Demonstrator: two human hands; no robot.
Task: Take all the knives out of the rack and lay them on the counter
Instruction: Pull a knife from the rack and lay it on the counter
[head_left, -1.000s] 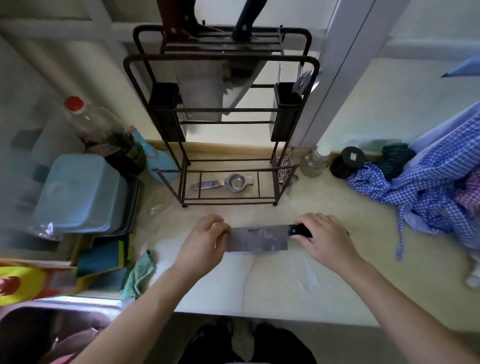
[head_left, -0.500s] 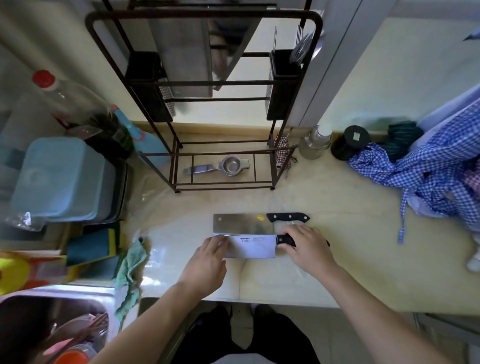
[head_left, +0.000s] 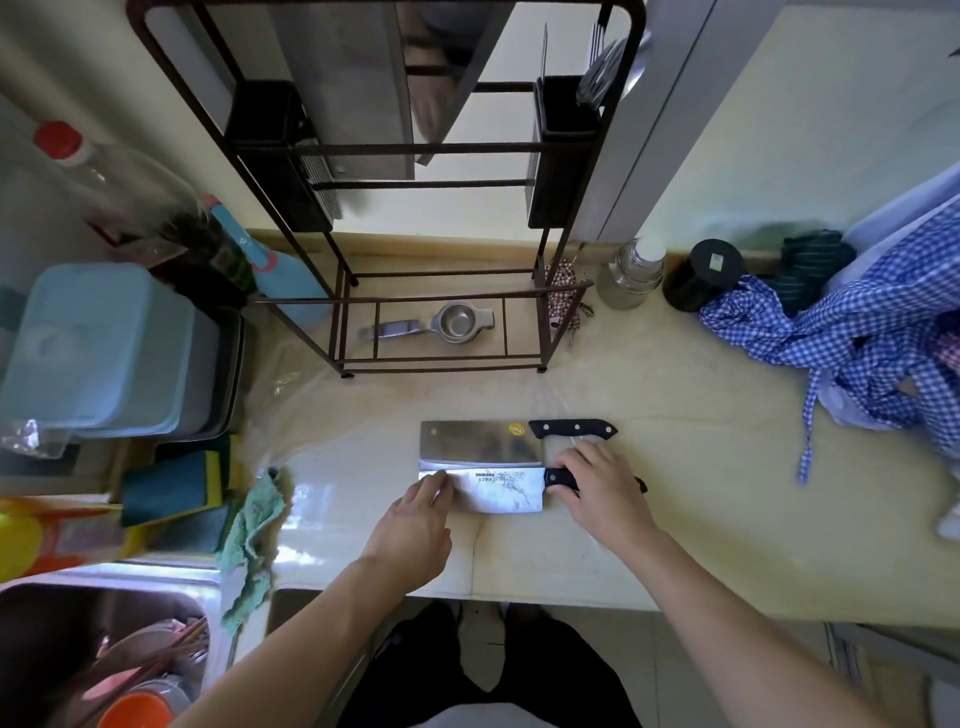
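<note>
1. While the right hand (head_left: 602, 493) wraps the black handle, the near cleaver (head_left: 501, 490) lies flat on the counter (head_left: 701, 519), left hand (head_left: 415, 530) fingertips pressing the blade's far end.
2. Long axis left-right, handle right; it touches and parallels a second cleaver (head_left: 478, 441) just behind.
3. Rack (head_left: 415, 150) behind holds more blades.

Scene lit by soft daylight from behind rack (head_left: 395, 156); surface (head_left: 701, 467) evenly bright. Strong glare seen on nearer cleaver blade (head_left: 493, 491) and glossy patch beside green cloth (head_left: 254, 535). Corners dimmed, smeared. Straight lines bowed by wide-angle lens. Sink (head_left: 78, 649) left in shadow.
</note>
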